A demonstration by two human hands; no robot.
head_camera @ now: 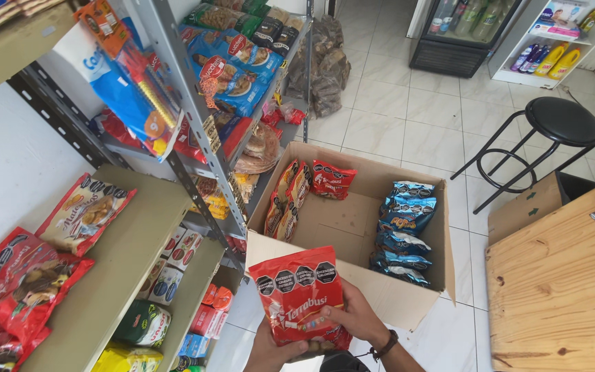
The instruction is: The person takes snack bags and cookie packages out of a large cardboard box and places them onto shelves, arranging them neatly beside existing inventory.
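Head view looks down on a white tiled floor (408, 117) beside grey metal shelving (194, 103) and a pale wooden worktop (559, 289). An open brown cardboard box (342, 224) (partly filled with snack bags) sits below. Both hands (270, 351) (356, 317) hold a red plastic biscuit packet (301, 296), fingers (335, 318) clamped on its sides; the left hand is cut off by the frame edge.

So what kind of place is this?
Most likely a small grocery shop: metal shelves stacked with snack packets, a cardboard box of stock on the floor, and a drinks fridge at the back.
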